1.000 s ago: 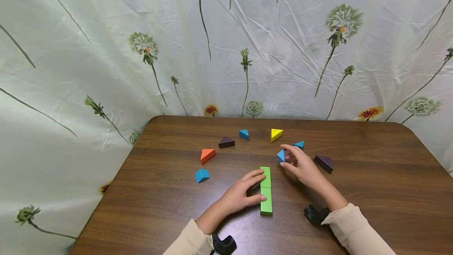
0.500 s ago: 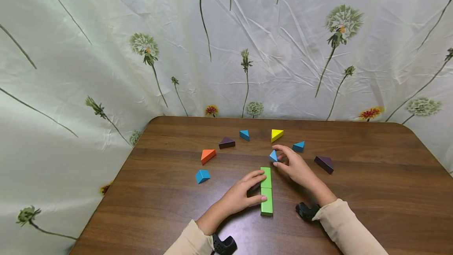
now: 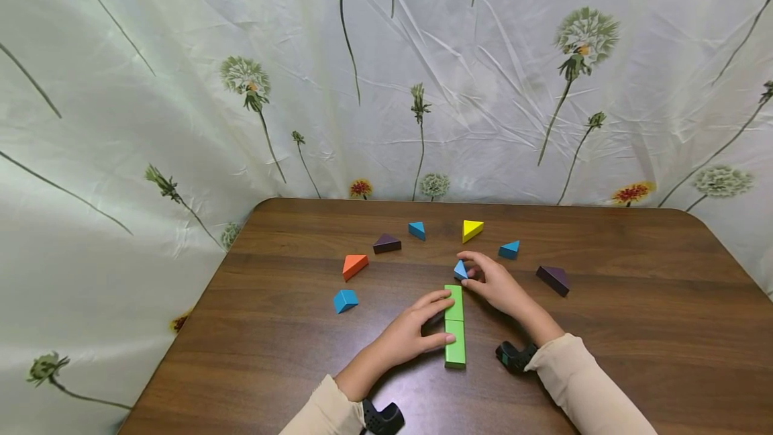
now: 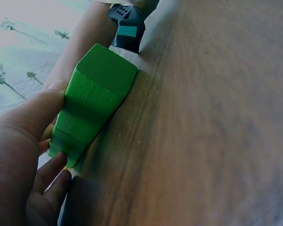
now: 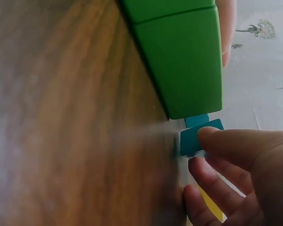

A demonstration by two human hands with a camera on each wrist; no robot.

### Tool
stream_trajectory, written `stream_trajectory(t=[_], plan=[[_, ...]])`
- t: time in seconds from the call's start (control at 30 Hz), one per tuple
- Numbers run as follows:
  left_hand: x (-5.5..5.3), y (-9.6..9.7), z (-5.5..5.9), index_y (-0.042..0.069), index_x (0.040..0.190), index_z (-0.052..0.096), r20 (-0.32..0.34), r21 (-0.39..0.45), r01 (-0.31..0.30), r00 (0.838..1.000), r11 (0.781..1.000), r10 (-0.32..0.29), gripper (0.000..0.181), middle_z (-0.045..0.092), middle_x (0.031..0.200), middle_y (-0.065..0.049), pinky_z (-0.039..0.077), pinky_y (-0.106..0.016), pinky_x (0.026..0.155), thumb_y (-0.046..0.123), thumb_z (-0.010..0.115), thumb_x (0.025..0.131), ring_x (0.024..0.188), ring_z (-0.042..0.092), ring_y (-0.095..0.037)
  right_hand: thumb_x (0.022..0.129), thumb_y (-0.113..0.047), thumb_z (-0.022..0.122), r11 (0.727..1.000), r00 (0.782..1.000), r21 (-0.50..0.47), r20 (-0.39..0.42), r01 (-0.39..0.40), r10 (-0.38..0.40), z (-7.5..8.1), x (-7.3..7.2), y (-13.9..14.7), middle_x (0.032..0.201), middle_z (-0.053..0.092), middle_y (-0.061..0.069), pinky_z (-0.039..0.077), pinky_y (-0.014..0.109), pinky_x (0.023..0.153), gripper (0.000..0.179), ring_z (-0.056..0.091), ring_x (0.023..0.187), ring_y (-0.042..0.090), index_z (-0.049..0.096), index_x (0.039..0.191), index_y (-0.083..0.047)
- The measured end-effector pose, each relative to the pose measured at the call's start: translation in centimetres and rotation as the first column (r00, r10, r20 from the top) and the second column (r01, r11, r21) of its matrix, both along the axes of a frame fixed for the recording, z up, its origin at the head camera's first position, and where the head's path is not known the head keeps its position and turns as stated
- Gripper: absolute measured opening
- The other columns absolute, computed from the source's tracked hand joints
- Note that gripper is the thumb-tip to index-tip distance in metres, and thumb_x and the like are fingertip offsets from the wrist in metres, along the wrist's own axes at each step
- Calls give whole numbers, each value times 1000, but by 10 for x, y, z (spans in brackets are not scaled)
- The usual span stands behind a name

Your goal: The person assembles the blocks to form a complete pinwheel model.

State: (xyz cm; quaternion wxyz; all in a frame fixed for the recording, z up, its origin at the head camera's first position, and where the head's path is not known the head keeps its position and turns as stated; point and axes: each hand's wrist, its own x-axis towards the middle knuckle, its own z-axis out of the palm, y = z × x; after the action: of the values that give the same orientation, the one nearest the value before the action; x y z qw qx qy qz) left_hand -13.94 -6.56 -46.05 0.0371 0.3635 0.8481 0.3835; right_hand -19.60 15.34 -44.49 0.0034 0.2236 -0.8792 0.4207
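Two green rectangular blocks stand end to end in the head view, the near block [image 3: 455, 352] directly in front of the far block [image 3: 457, 307]. My left hand [image 3: 406, 331] rests against their left side, thumb on the near one and fingers on the far one. Just beyond the far end, my right hand [image 3: 495, 286] pinches a small blue triangular block [image 3: 460, 270] between thumb and fingers. The right wrist view shows this blue block [image 5: 191, 141] close to the end of the green row [image 5: 186, 70].
Around the hands on the wooden table [image 3: 241, 354] lie a blue block [image 3: 345, 301], an orange triangle [image 3: 354, 266], dark purple triangles [image 3: 387, 243], a blue triangle [image 3: 417, 230], a yellow triangle [image 3: 472, 230] and another blue triangle [image 3: 509, 250]. A floral curtain [image 3: 386, 72] hangs behind.
My right hand has moved left with the blue triangular block, bringing it to the far end of the green row. My left hand and the green blocks have stayed in place.
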Motion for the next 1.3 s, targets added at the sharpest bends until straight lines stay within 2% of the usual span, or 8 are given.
stream_trajectory(t=[0.23,0.33,0.5,0.7,0.97,1.3], plan=[[-1,0,0,14,136,40,-5,5,4,1000,1000,-4,59,28,143,5,32,-38,99,41,56,86,128,28,-14,84,0,61,1000,1000,14,26,-17,17,-1,-2,-1,112,54,15,45,33,67,46,54,85,21,45,127,0],[-1,0,0,15,136,40,-8,5,4,1000,1000,-4,59,28,143,5,31,-38,99,41,56,86,128,28,-14,84,0,61,999,999,11,33,-30,30,0,-2,0,116,52,16,45,33,68,49,54,86,21,42,129,0],[-1,0,0,15,136,40,-6,2,2,1000,1000,-2,59,28,143,6,32,-37,98,42,56,86,128,28,-13,86,-7,60,998,996,-62,87,-25,30,0,-2,4,124,47,17,46,35,73,49,54,92,24,41,130,0],[-1,0,1,15,137,40,3,0,3,1000,1000,-3,58,27,143,6,32,-38,99,42,55,87,128,28,-13,91,-14,53,992,994,-126,104,-16,29,-2,-3,6,122,50,17,45,40,80,39,55,94,24,45,126,1],[-1,0,0,15,136,40,0,-3,0,1000,1000,0,58,28,143,5,32,-37,98,42,55,87,128,28,-13,92,-15,52,995,994,-98,111,22,-11,-1,-4,0,114,55,17,46,40,77,35,56,91,25,49,124,1],[0,0,0,16,136,40,2,-2,-3,1000,1000,3,58,27,143,6,32,-37,98,42,55,87,128,28,-13,92,-13,52,996,995,-91,100,-7,16,-1,-3,-5,115,56,15,46,38,76,33,57,90,23,51,122,1]])
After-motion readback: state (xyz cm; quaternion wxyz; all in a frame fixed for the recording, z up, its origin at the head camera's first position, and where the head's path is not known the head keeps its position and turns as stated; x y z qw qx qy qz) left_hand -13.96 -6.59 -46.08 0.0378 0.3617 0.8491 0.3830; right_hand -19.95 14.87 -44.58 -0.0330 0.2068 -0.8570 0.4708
